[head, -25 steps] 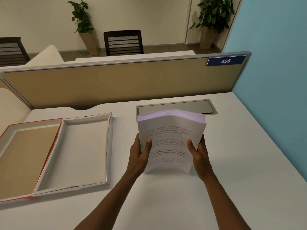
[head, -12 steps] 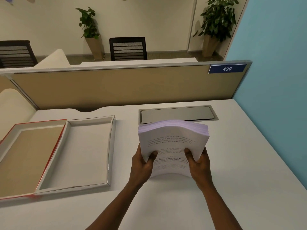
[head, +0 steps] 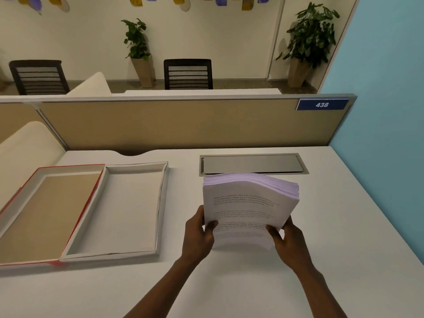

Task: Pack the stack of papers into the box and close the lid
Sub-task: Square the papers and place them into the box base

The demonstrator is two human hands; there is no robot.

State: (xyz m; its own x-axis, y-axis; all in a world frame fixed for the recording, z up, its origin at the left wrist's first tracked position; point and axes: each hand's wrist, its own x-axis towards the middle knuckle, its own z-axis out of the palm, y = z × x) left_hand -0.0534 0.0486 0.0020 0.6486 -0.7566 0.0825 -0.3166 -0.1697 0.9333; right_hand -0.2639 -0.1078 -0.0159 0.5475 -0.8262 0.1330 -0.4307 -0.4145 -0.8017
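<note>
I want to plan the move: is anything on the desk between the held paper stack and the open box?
Nothing visible: only bare white desk separates the white printed paper stack from the open grey cardboard box tray.

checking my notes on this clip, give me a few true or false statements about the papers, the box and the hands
1. Both hands, left hand and right hand, grip the thick stack of white printed papers. True.
2. The stack lies inside the shallow white cardboard box tray. False: it is held to the right of the tray, over the white desk.
3. The red-edged box lid is shut over the tray. False: it lies open on the tray's left.
4. The tray holds nothing. True.
5. The grey metal cable hatch in the desk lies beyond the stack. True.
</note>
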